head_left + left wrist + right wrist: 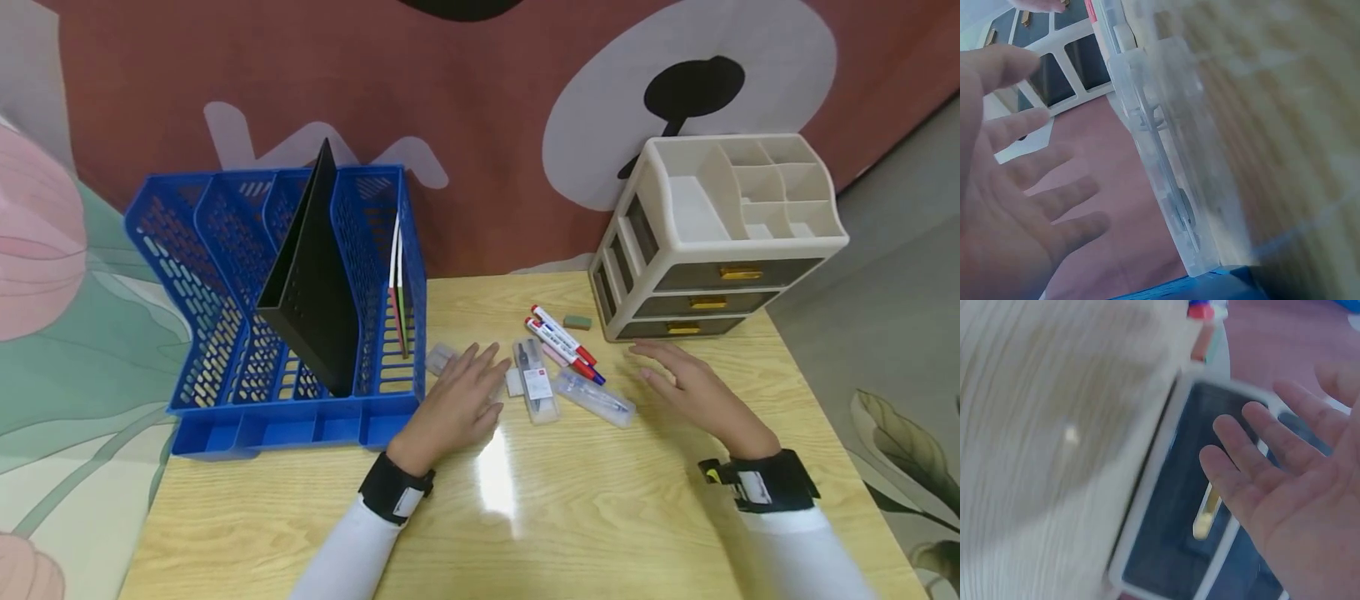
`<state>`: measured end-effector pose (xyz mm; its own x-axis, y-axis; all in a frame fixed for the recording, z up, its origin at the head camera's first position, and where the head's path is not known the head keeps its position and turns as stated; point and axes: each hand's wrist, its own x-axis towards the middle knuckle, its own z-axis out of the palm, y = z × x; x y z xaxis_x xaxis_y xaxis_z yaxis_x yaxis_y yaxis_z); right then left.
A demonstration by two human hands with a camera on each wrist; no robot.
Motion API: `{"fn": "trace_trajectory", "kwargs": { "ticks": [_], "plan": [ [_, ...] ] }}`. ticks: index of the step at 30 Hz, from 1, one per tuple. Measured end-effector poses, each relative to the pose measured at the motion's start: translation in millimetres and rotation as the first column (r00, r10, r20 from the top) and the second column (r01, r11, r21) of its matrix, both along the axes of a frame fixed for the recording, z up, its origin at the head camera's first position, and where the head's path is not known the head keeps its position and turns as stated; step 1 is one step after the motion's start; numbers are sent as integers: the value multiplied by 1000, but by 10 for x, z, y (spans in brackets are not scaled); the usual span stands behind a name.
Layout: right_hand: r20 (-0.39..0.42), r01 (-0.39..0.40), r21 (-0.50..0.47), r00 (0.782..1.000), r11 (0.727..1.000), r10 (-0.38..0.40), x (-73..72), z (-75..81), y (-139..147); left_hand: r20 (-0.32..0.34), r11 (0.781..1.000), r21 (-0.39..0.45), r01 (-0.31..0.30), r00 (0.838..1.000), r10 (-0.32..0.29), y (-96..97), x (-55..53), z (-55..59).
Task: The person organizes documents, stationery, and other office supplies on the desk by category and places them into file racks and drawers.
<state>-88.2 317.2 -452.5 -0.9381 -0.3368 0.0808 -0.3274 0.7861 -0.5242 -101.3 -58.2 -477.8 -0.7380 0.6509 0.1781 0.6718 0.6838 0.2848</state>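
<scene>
My left hand (453,404) hovers with fingers spread above a clear plastic case (440,358), which it partly hides. In the left wrist view that hand (1010,206) holds nothing, and a clear case (1160,162) with a thin metal tool inside is beside it. To its right lie a labelled clear case (536,379), a second clear case (596,398) and a small white block (514,382). My right hand (701,392), fingers extended and empty, is in front of the drawer unit (637,329); the right wrist view shows its fingers near a gold drawer handle (1205,522).
Red-capped markers (558,346) lie behind the cases, with a green eraser (577,322) near the drawer unit. At the left stands a blue file rack (296,408) holding a black folder (318,292) and thin booklets (399,292). A patterned cloth (480,108) hangs behind the table.
</scene>
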Motion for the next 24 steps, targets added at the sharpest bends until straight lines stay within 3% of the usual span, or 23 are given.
{"fn": "trace_trajectory", "kwargs": {
  "ticks": [5,10,13,15,17,18,21,24],
  "plan": [
    [-45,95,-26,994,995,-96,65,154,222,-99,1000,13,17,995,-16,-12,25,-21],
    [-58,228,-109,970,968,-235,96,321,360,-116,1000,28,11,993,-8,-52,67,-25],
    [-104,260,-233,951,937,-290,90,386,417,-103,999,40,-3,995,7,-82,104,-15],
    [-104,245,-379,947,892,-304,73,422,439,-91,999,38,-13,996,16,-102,129,-5],
    [-72,206,-561,953,802,-295,47,457,451,-85,999,28,-21,996,23,-123,150,6],
    [-40,189,-653,958,733,-283,33,474,454,-83,999,23,-24,996,26,-134,162,13],
    [75,183,-863,968,471,-240,-16,528,451,-76,1000,1,-30,997,30,-169,195,31],
    [179,217,-950,967,224,-180,-61,584,450,-75,999,-14,-28,997,27,-193,220,42]
  ]
}}
